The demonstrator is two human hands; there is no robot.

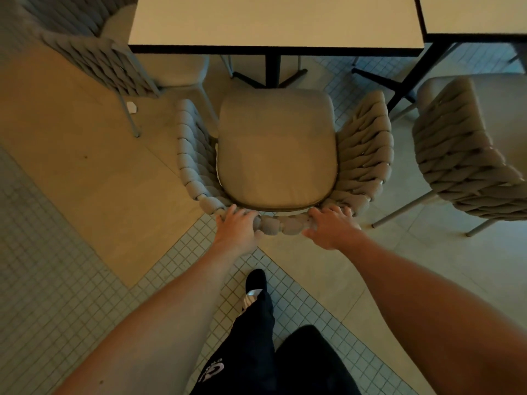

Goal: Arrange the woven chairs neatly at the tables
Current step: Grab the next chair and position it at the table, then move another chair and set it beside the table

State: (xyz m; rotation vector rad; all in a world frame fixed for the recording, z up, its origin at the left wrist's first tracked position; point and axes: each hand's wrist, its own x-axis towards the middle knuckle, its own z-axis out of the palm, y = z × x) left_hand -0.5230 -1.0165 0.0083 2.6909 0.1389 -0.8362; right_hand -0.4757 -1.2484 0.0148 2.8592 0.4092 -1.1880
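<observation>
Both grips — left hand [236,228], right hand [330,226] — curled round the woven chair [276,149] back rim, facing the table [273,21].

Woven chairs: three, at centre [281,155], upper left [85,49], and right [467,149]. Tables: two, one [273,21] and another [479,15]. Hands: two, left [236,226] and right [330,226].

The floor is partly small square grey tiles [42,280] and partly big smooth tan slabs [85,166]. A wide band of the small tiles runs slantwise across the slabs. A little white scrap of paper [131,106] lies on a tan slab — far up and to the left of the black shoe [255,280]. The shoe stands on the small tiles. Black trousers with a pale logo [251,352] hang just below the shoe.
</observation>
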